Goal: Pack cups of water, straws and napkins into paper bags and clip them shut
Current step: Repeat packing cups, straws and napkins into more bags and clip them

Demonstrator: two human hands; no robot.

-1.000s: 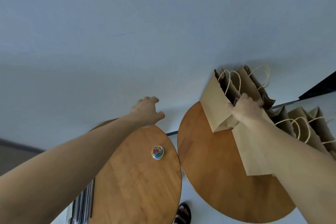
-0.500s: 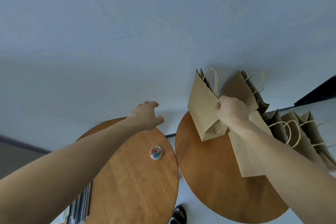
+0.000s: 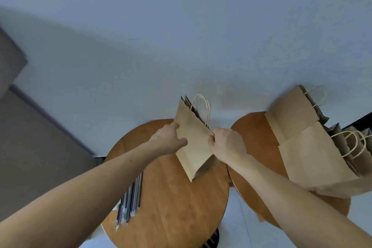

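Paper bag (image 3: 193, 147) sits between your two hands in the head view, over the far part of the left round table (image 3: 181, 207). It is tilted, with its open mouth and twine handle pointing up toward the pale wall (image 3: 181, 46) and its folded bottom corner lowest. Whether that corner touches the wood cannot be told.

Your left hand (image 3: 168, 141) holds the bag's left edge, thumb laid across the front face and the other fingers hidden behind the paper. Your right hand (image 3: 228, 145) grips the right edge, its fingers curled tight round the fold.

Wrapped straws (image 3: 131, 197) lie in a bundle at the left rim of the same table, partly under your left forearm. On the right round table (image 3: 257, 157), just beside the first, a stack of bags (image 3: 314, 159) lies flat and overlapping, handles to the right, the farthest one leaning on the wall.
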